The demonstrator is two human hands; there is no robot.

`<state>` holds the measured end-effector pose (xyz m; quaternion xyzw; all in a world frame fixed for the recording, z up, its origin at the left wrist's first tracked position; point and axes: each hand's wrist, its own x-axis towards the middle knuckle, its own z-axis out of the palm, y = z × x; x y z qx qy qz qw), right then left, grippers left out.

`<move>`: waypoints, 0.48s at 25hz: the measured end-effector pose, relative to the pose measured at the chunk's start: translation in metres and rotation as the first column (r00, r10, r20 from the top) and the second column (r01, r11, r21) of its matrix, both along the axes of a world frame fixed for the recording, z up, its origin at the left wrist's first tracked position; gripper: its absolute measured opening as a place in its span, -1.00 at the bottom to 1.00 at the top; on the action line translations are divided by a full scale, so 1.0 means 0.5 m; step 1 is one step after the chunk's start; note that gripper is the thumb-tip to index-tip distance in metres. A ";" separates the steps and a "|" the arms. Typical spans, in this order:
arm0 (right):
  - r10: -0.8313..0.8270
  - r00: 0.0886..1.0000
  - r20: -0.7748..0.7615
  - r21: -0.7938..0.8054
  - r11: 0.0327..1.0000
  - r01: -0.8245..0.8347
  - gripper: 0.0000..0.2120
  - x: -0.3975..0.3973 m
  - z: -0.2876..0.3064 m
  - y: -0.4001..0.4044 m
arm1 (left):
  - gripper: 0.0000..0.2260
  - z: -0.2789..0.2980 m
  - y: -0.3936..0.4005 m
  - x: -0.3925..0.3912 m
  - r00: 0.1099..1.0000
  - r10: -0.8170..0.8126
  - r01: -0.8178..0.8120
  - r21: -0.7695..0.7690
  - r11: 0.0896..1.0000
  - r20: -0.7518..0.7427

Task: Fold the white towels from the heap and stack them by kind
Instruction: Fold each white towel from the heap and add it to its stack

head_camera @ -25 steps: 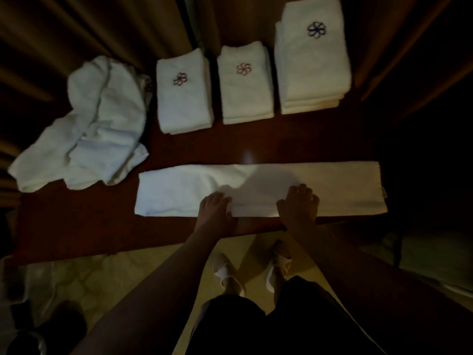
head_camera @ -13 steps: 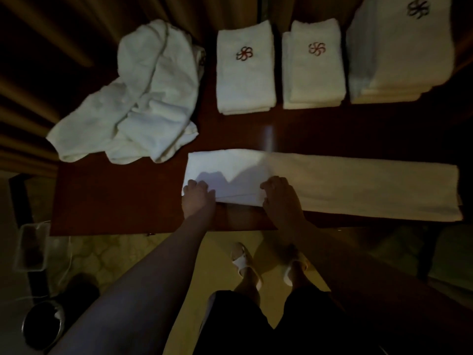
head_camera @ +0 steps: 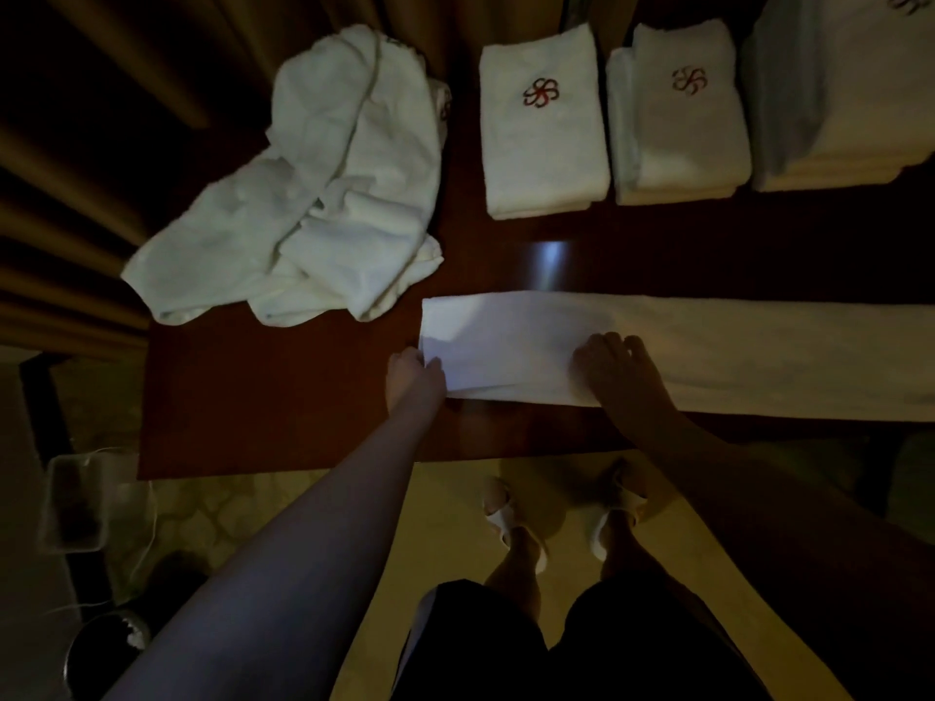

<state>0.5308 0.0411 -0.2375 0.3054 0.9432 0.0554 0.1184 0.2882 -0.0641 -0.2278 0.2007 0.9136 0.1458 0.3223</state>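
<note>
A long white towel (head_camera: pixel 733 356), folded lengthwise into a strip, lies across the front of the dark red table (head_camera: pixel 263 397). My left hand (head_camera: pixel 412 374) pinches its left end at the near corner. My right hand (head_camera: pixel 614 364) rests on the strip a little right of that, fingers bent on the cloth. A heap of crumpled white towels (head_camera: pixel 313 194) lies at the back left. Behind the strip stand two folded stacks with red flower emblems, one on the left (head_camera: pixel 544 129) and one beside it (head_camera: pixel 678 113), and a taller, larger stack (head_camera: pixel 850 93) at the far right.
Pleated curtains (head_camera: pixel 101 169) hang behind and left of the table. On the floor at left are a clear plastic box (head_camera: pixel 76 503), a white cable and a dark round bin (head_camera: pixel 109 645). My feet in white slippers stand at the table's front edge.
My left hand slid from the strip's middle to its left end. My right hand followed leftward along the strip. The camera view swung left, pushing the folded stacks toward the right edge.
</note>
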 end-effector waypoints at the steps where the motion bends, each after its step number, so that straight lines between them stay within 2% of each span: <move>1: -0.018 1.000 -0.020 0.003 1.000 0.018 -0.78 -0.001 0.005 -0.002 | -0.78 0.004 0.001 -0.007 0.999 -0.002 0.001 0.022 1.000 0.041; 5: -0.067 0.984 -0.164 -0.021 0.998 0.065 -0.86 -0.007 0.013 -0.021 | -0.78 0.013 -0.009 -0.034 0.998 0.026 -0.028 0.030 0.999 0.058; 9: -0.067 0.979 -0.193 -0.122 0.992 0.044 -0.83 -0.003 -0.013 -0.045 | -0.78 -0.013 -0.034 -0.049 0.996 -0.084 0.083 -0.039 0.996 -0.038; 11: -0.079 0.974 -0.212 -0.151 0.987 0.047 -0.89 -0.003 -0.018 -0.048 | -0.79 -0.019 -0.039 -0.050 0.989 -0.121 0.119 -0.029 0.993 -0.088; 12: -0.077 0.971 -0.226 -0.165 0.985 0.040 -0.85 -0.002 -0.024 -0.048 | -0.79 -0.021 -0.041 -0.049 0.984 -0.138 0.137 -0.020 0.990 -0.110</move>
